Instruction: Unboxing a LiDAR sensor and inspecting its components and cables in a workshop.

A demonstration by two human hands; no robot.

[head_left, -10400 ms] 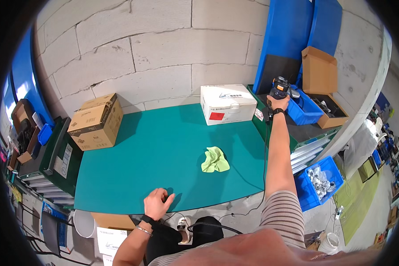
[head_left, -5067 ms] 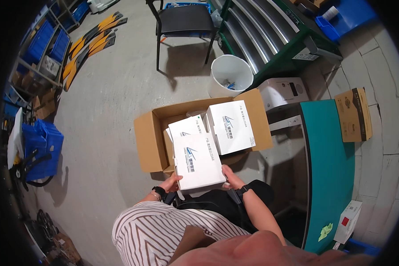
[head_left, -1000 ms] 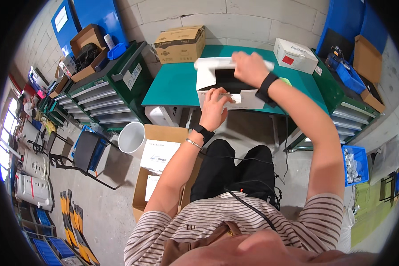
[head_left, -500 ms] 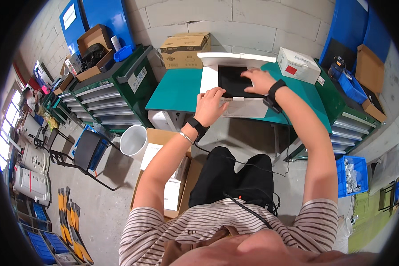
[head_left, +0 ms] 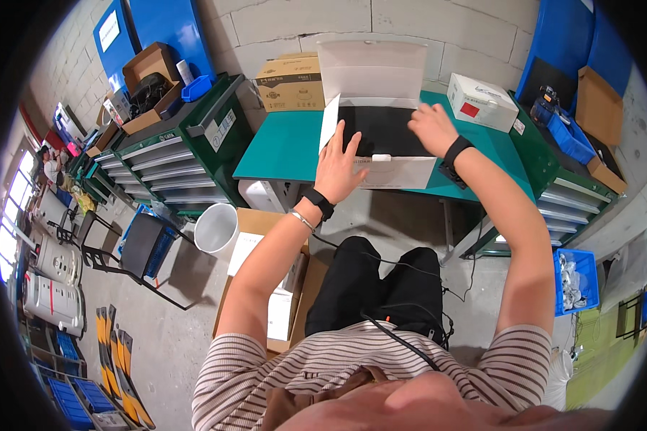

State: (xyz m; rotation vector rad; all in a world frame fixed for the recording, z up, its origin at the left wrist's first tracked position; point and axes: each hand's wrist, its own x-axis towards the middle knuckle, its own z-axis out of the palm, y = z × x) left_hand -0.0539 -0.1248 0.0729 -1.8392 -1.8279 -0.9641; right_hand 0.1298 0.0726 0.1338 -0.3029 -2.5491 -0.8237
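"Left hand (head_left: 338, 169) spread, with the open white box (head_left: 402, 174) right under its fingers?"
"Yes; right hand (head_left: 434, 131), fingers bent, at the box's right edge. Pinching anything? Cannot tell."

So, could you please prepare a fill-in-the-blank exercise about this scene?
Inside the open white box, the material is coloured ____.
The closed white box on the table bears a patch coloured ____.
The hand nearer the closed white box is the ____ one.
The arm wearing the bracelet is the ____ one.
Missing words: black; red; right; left.
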